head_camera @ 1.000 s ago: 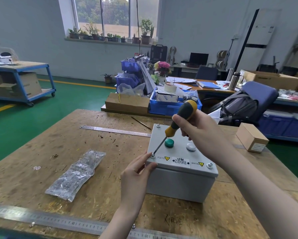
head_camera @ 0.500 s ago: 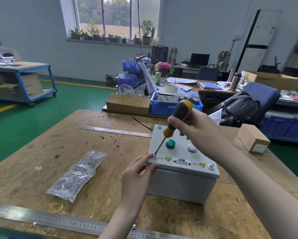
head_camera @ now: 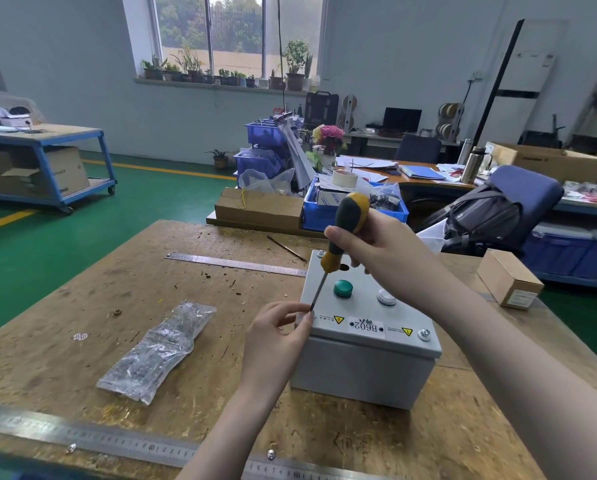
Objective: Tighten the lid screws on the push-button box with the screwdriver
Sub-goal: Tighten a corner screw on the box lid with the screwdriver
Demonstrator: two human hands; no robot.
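The right hand point(head_camera: 387, 251) still grips the screwdriver point(head_camera: 345, 230), now steeper; left hand point(head_camera: 276, 337) pinches at the box's point(head_camera: 366, 368) near-left screw, so tightening continues.

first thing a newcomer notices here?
The right hand gripping the yellow-and-black screwdriver, its tip down at the near-left corner of the grey push-button box mid-bench. The left hand pinches right at that tip. Then the green button on the lid.
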